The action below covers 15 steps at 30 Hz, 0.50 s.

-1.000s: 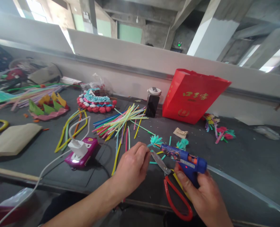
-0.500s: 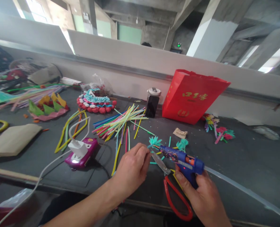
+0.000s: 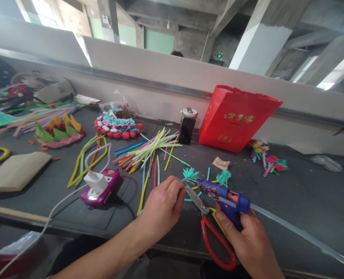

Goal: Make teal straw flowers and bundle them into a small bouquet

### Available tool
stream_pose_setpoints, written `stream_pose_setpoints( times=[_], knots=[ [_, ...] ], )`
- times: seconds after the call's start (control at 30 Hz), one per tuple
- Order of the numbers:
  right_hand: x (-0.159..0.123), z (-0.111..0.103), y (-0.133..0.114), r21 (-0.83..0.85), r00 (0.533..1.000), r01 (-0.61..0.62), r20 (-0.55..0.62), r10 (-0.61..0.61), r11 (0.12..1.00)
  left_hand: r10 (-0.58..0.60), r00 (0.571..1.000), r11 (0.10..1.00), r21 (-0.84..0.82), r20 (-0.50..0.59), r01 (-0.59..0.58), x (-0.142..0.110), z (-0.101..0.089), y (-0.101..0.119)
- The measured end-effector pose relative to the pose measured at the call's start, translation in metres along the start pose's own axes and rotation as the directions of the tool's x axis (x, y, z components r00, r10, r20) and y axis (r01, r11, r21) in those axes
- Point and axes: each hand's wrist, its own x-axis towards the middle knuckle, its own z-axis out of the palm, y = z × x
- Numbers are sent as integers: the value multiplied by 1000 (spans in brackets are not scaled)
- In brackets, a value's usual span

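Observation:
My right hand [image 3: 249, 242] grips a blue hot glue gun [image 3: 224, 198] by its handle, with the nozzle pointing left toward a teal fringed straw flower [image 3: 191, 173]. My left hand [image 3: 161, 209] is closed in a pinch just left of the nozzle; what it pinches is too small to name. Red-handled scissors [image 3: 215, 240] lie on the dark table [image 3: 291, 193] between my hands. A second teal flower [image 3: 224, 177] lies behind the gun.
A pile of coloured straws [image 3: 144, 151] lies behind my left hand. A purple power strip [image 3: 100, 188] with a white plug sits to the left. A red paper bag [image 3: 235, 118], a dark cup [image 3: 187, 126], a bead cake [image 3: 118, 124] and more flowers [image 3: 269, 159] stand further back.
The glue gun and my right hand have shifted slightly left and down. My left hand has stayed in place.

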Motion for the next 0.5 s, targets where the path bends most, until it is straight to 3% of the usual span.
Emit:
stream_pose_setpoints(
  times=[0.5],
  knots=[
    [-2,1,1,16,1000,11,4,-11,1000,-22,1000,1000,-6,14,22,1,0,0]
  ],
)
